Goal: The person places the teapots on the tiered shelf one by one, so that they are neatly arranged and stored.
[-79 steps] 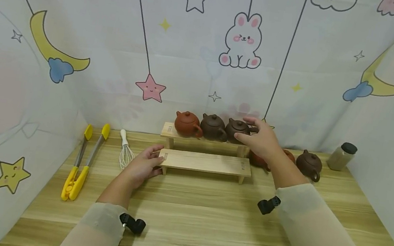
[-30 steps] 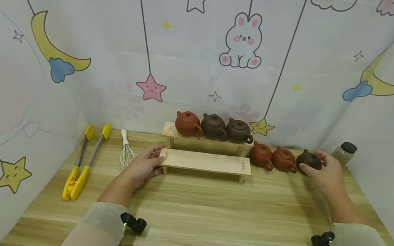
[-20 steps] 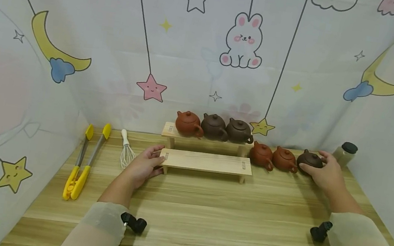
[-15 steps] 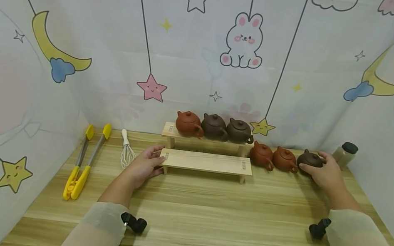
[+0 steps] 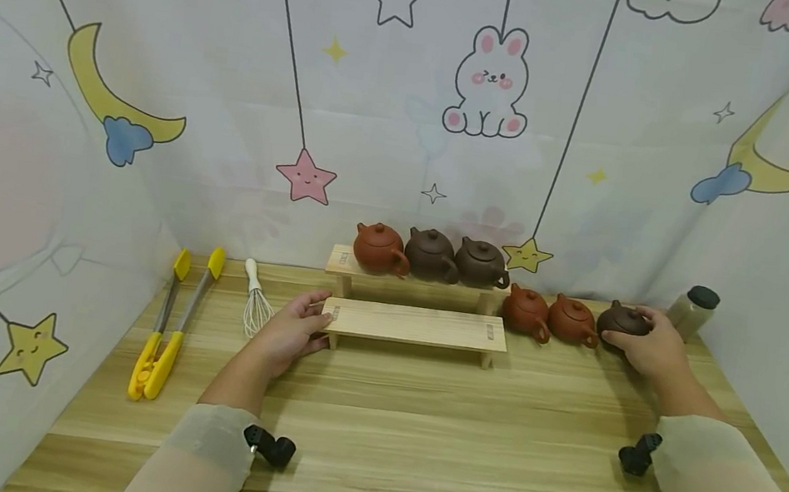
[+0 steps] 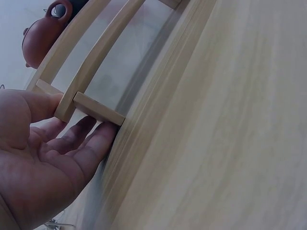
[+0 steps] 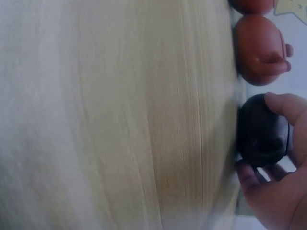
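Observation:
My left hand (image 5: 287,332) grips the left end of the low wooden stand (image 5: 414,324); in the left wrist view the thumb lies on its top board and the fingers curl about its leg (image 6: 98,109). At the right, my right hand (image 5: 656,350) holds a dark brown teapot (image 5: 622,318) between thumb and fingers, at table level. To its left sit two reddish teapots, one (image 5: 572,320) beside it and another (image 5: 526,311) by the stand. On the taller rear stand (image 5: 341,259) are a red-brown teapot (image 5: 379,247) and two dark ones (image 5: 429,254), (image 5: 480,262).
Yellow-handled tongs (image 5: 163,356) and a whisk (image 5: 255,298) lie on the left of the table (image 5: 412,442). A jar with a black lid (image 5: 694,312) stands behind my right hand. Patterned white cloth (image 5: 411,131) encloses the back and sides.
My right hand has left the dark teapot at the right end of the rear stand, moved right, and taken hold of the dark teapot on the table. The left hand stays on the low stand.

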